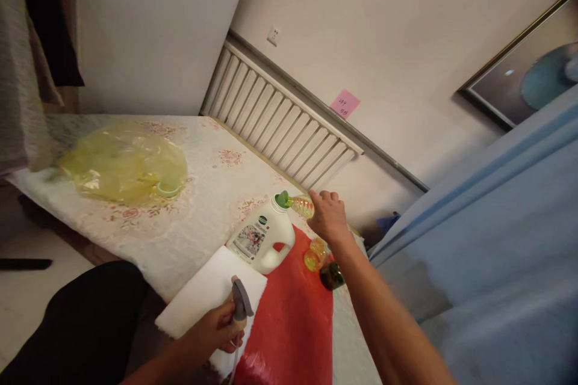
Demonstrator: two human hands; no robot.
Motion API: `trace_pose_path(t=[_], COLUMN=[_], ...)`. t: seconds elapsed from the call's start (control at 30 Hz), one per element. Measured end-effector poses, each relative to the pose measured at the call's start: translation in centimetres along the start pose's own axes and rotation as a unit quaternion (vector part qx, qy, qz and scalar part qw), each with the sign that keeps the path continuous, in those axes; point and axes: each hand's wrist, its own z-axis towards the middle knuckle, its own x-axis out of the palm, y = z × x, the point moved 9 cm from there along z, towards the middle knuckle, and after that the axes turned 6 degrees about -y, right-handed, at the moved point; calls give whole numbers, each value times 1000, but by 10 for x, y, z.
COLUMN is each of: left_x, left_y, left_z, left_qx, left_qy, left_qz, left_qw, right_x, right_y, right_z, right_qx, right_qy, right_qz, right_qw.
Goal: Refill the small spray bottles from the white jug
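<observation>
My left hand (212,329) pinches a grey-and-beige trigger spray head (242,301) by its collar, and its thin clear tube hangs down. My right hand (329,215) is wrapped round a small clear ribbed bottle (301,207) with a yellowish tint. That bottle lies tipped nearly level, its neck end at the green-lined mouth of a white detergent jug (250,240). The jug stands upright with a printed label and a side handle. Whether liquid flows between the two cannot be made out.
White paper towels (198,301) and a red sheet (293,325) lie before the jug. Beside my right forearm stand an amber glass jar (315,255) and a dark jar (332,277). A yellow plastic bag (121,162) and green cap (167,190) are at left; a radiator (271,108) lies behind.
</observation>
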Motion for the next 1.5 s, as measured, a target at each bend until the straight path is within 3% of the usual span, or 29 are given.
trace_pose_path(t=[0.27, 1.07, 1.5], left_x=[3, -1, 2], left_y=[-10, 2, 1], left_z=[-5, -2, -2], left_qx=[-10, -4, 2], left_qy=[-1, 9, -2], left_qz=[14, 10, 20], left_qw=[1000, 1000, 1000], right_x=[-6, -38, -45], right_y=[0, 21, 31], right_z=[5, 18, 20], right_qx=[-8, -91, -128], right_qy=[-1, -41, -56], right_qz=[-22, -80, -95], right_qw=[1000, 992, 986])
